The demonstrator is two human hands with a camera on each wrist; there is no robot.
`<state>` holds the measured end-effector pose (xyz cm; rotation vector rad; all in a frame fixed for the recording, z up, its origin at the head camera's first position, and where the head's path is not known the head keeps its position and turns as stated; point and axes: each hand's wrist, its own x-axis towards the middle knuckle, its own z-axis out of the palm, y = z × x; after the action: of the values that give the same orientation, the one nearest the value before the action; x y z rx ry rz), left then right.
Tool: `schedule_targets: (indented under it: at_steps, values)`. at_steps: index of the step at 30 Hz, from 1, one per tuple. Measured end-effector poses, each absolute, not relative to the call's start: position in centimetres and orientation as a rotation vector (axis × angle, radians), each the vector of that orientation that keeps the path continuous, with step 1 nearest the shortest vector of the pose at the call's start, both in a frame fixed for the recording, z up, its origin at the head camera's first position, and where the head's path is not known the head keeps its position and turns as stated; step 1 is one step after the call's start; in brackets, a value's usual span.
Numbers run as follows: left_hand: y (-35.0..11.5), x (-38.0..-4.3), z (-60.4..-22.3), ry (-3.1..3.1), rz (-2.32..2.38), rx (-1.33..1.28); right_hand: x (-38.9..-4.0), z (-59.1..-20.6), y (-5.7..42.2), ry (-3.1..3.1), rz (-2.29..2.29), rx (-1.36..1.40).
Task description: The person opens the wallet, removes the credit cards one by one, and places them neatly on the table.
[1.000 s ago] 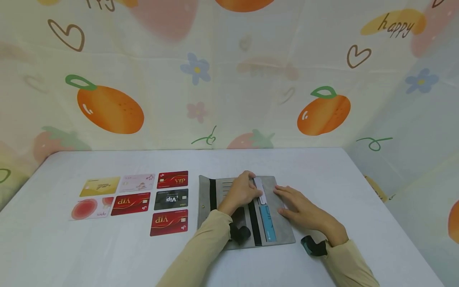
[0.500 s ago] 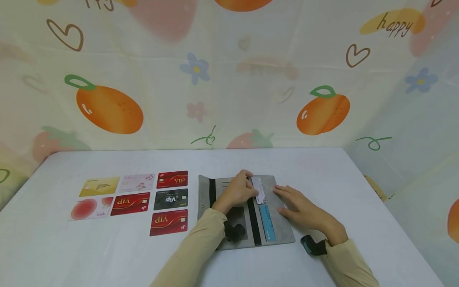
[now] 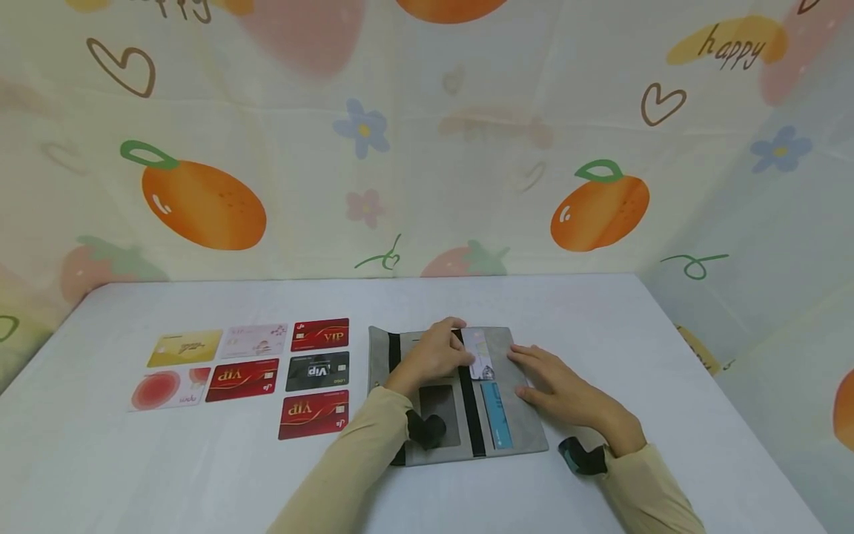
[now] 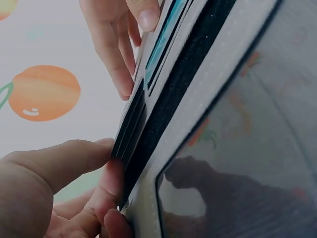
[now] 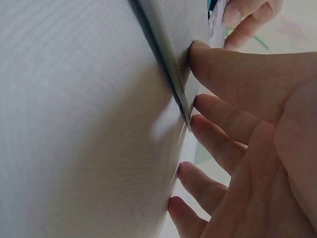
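Note:
A grey wallet (image 3: 528, 437) lies opened flat on the white table. My left hand (image 3: 434, 357) pinches the left edge of a pale patterned card (image 3: 479, 354), which lies partly out of a slot in the wallet's right half. Thumb and forefinger meet at that edge in the left wrist view. Below it, a blue card (image 3: 497, 415) sits in another slot. My right hand (image 3: 563, 389) rests with spread, extended fingers on the wallet's right edge; its thumb (image 5: 213, 67) touches the cover in the right wrist view. The left forearm covers part of the wallet's left half.
Left of the wallet lie several loose cards: a gold card (image 3: 184, 348), a pale pink card (image 3: 253, 340), a red-circle card (image 3: 170, 388), a black VIP card (image 3: 317, 371) and red VIP cards (image 3: 314, 414). A patterned cloth (image 3: 427, 170) hangs behind the table.
My left hand has moved a little left, and the pale patterned card has slid left with it, showing more of its face. The right hand stays in place.

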<state>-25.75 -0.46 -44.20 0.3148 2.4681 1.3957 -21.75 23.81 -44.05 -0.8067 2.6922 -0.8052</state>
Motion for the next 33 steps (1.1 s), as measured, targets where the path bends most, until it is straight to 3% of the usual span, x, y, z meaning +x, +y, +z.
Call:
schedule_targets:
  at_steps: [33]
  values:
    - [-1.21, -24.85, -43.95, 2.468, 1.534, 0.168, -21.77, -44.06, 23.84, 2.703, -0.803, -0.826]
